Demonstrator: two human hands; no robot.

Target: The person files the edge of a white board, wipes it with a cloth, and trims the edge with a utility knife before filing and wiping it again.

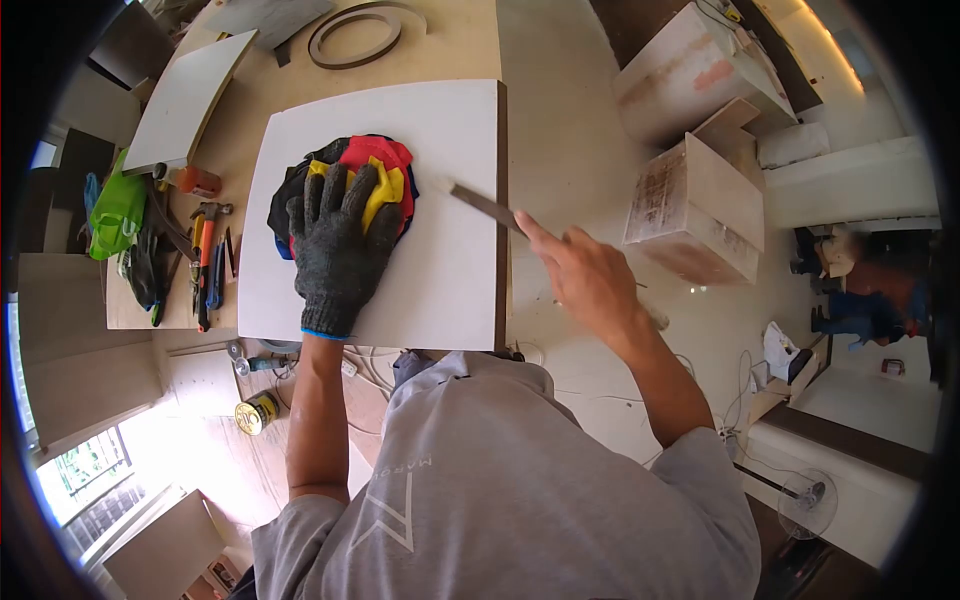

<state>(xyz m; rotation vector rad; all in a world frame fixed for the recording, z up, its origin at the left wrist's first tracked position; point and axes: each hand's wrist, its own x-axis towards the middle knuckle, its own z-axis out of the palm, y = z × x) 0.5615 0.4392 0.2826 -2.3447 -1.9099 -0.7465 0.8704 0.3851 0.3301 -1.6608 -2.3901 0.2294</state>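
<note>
My left hand (340, 245), in a dark knitted glove with a blue cuff edge, lies with fingers spread on a bunched cloth (380, 160) of red, yellow, black and blue. The cloth rests on a white panel (455, 270) with a dark right edge. In my bare right hand (575, 270) is a flat, narrow tool (485, 207), probably a file or blade. Its far end is over the panel, right of the cloth, and the index finger stretches along it.
On the wooden bench (465, 40) lie a coil of edge strip (322, 42), a hammer (208, 240), an orange bottle (198, 181) and a green bag (117, 215). Dusty white boxes (690, 210) stand at the right. Another person (855, 310) is at far right.
</note>
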